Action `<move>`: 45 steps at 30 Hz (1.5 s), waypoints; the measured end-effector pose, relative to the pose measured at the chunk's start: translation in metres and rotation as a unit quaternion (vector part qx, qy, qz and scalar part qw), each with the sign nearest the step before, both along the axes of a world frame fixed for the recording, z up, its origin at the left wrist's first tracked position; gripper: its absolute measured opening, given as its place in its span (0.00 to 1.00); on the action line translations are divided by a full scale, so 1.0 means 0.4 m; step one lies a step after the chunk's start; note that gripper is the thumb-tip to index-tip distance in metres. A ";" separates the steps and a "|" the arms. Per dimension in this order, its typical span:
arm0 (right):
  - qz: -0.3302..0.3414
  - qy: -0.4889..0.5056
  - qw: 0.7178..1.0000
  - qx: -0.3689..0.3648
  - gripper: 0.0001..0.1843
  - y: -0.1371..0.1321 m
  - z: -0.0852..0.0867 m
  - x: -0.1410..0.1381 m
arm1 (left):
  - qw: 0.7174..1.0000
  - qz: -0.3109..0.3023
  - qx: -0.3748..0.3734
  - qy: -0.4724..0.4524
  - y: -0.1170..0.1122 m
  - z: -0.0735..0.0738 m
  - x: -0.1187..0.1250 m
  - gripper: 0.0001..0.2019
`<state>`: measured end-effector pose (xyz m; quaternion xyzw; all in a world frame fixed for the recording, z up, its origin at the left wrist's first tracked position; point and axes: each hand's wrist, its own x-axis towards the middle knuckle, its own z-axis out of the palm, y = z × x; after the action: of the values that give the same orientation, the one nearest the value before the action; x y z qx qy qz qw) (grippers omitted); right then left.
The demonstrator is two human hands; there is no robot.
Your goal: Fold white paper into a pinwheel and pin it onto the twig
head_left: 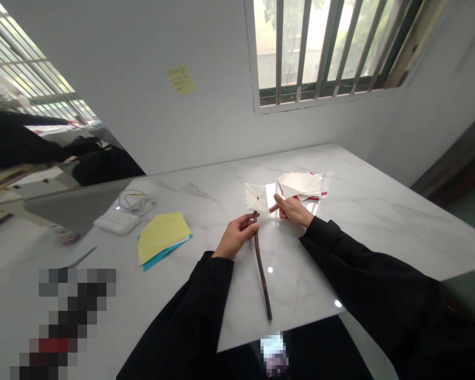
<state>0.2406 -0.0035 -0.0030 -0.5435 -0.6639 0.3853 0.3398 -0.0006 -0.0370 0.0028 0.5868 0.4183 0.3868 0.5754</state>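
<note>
We've got a marble-look table [364, 221] with the work right in the middle of it. Just past the right hand, a loose stack of white paper sheets [301, 184] lies with red paper [296, 198] showing underneath. Further left are a yellow paper sheet [162, 237] on top of teal paper [158, 259], then a white keypad [116, 222] and a coiled white cable [132, 200] beside it. Behind the table we see a yellow sticky note [181, 80] on the wall and a barred window [324, 47]. A mirror [35, 58] at far left shows a person in black. A pixelated patch covers the lower left corner.

Our left hand [236, 236] is clenched around a thin dark wooden stick [262, 274], just under a white paper pinwheel [256, 197] fixed at the stick's top end. The stick runs down toward us, its lower end over the table, and the pinwheel sits upright at about chest height of the hands. Our right hand [293, 210] grasps nothing we can see: index finger [275, 207] stretched out, other fingers curled, tip just beside the pinwheel's lower right edge, contact unclear. Both forearms are in black sleeves, angled inward.
</note>
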 end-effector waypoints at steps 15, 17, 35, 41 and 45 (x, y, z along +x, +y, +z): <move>-0.063 -0.064 0.994 0.066 0.42 0.010 -0.005 0.014 | 1.000 0.001 0.005 -0.003 0.005 -0.005 0.002 0.27; -0.070 -0.085 0.992 0.066 0.44 0.013 -0.009 0.015 | 1.000 -0.001 0.007 0.002 0.004 -0.002 0.002 0.27; -0.051 -0.038 0.998 0.005 0.47 0.024 -0.015 0.022 | 1.000 0.001 0.019 0.011 0.007 -0.010 -0.002 0.27; -0.079 -0.038 0.996 0.035 0.42 0.024 -0.020 0.021 | 1.000 -0.006 0.014 0.004 0.004 -0.004 -0.001 0.27; -0.095 -0.026 0.992 0.078 0.38 0.007 -0.009 0.010 | 1.000 -0.010 0.012 0.006 0.002 0.000 -0.001 0.26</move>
<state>0.2447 -0.0008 -0.0065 -0.5854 -0.6461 0.2839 0.3989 -0.0009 -0.0361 0.0028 0.6001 0.4109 0.3825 0.5699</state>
